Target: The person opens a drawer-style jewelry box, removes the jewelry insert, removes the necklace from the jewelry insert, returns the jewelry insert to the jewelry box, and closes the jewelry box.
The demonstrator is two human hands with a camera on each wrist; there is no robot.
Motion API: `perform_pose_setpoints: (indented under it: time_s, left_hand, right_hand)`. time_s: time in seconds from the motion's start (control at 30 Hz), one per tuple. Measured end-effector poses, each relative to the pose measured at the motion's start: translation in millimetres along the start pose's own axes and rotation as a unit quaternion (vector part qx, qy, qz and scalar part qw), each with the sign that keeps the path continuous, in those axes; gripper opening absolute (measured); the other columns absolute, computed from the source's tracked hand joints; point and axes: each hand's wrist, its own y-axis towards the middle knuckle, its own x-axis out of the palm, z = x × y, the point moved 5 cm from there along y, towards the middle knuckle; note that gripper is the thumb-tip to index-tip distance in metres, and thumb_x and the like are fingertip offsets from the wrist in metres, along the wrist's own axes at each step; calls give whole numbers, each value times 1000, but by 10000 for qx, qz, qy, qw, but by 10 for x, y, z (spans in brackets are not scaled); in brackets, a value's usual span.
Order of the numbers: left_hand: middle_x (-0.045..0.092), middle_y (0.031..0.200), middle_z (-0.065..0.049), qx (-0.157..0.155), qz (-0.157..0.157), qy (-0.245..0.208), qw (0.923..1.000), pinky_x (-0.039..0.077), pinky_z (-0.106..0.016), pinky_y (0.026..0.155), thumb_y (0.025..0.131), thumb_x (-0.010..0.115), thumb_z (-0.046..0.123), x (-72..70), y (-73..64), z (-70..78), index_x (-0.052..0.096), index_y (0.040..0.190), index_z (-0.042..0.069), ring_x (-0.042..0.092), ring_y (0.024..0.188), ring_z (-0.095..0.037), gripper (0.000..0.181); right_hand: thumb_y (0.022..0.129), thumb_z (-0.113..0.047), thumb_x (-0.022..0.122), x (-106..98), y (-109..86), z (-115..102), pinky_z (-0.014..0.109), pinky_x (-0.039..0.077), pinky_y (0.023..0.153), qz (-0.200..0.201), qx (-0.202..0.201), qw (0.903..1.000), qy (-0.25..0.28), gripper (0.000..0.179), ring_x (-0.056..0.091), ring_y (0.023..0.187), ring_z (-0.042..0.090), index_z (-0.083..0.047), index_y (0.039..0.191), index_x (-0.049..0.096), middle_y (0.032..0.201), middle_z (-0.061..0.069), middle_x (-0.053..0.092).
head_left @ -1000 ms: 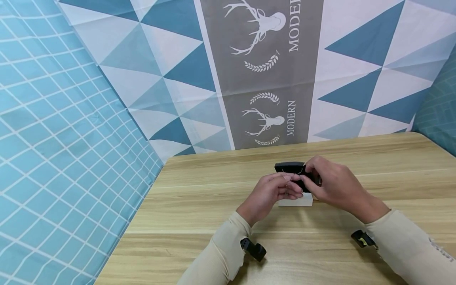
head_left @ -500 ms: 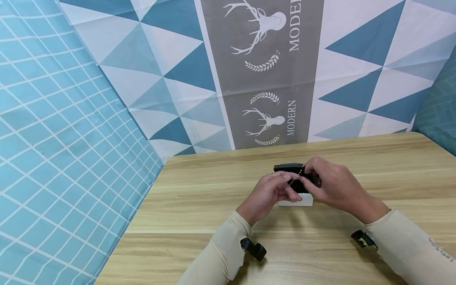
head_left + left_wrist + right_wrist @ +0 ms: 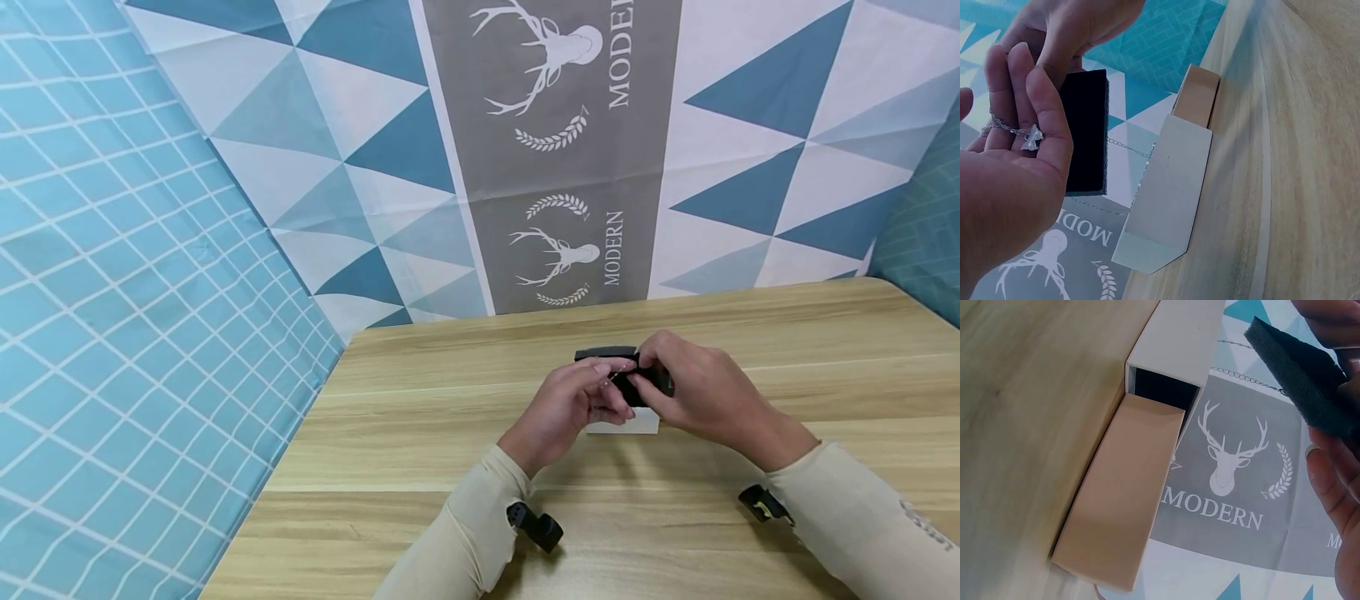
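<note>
A thin silver necklace with a small clear, butterfly-like pendant [image 3: 1032, 137] hangs over the bent fingers of my left hand [image 3: 562, 408], which holds it palm up. My right hand [image 3: 701, 392] grips a black foam pad [image 3: 1087, 131], dark green-grey at its edge in the right wrist view. Both hands' fingertips meet at the pad's front; the chain runs between them, its end there hidden by the fingers. In the left wrist view a fine chain [image 3: 1127, 147] hangs below the pad beside the white box sleeve [image 3: 1163, 181]. Whether this is the same necklace I cannot tell.
The white sleeve lies on the wooden table [image 3: 420, 467] just below the hands, with a beige box drawer [image 3: 1119, 494] sticking out of its end. A patterned cloth [image 3: 555, 167] hangs behind the table. A blue checked cloth [image 3: 112, 292] borders the left.
My left index finger has reached further right towards the right fingertips, and less chain shows between the hands. The black pad has sunk slightly. The box has stayed put.
</note>
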Motion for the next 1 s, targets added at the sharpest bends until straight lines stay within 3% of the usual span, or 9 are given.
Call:
perform_pose_setpoints:
  time_s: [0.2,0.43,1.0]
  left_hand:
    - [53,59,4,22,-108,-218,9997,52,-32,83,104,45,30,11,7,22,51,140,-3,66,75,-11,50]
    - [38,52,2,-58,59,-347,9994,52,-29,76,107,44,20,-10,1,1,53,141,0,63,68,-12,40]
    - [39,53,4,-101,42,-526,9986,50,-28,76,107,44,18,-45,-15,52,48,149,10,62,66,-10,43]
  right_hand:
    - [104,-45,42,16,-12,-7,27,45,48,-67,-42,10000,-40,42,51,58,6,-6,95,56,83,0,58]
    - [104,-42,44,27,-10,-17,30,48,49,-51,-164,9999,10,40,55,60,9,-6,95,57,85,0,61]
    - [105,-35,44,55,-8,-71,33,53,55,15,-463,9989,85,38,66,74,16,-3,91,59,104,14,70]
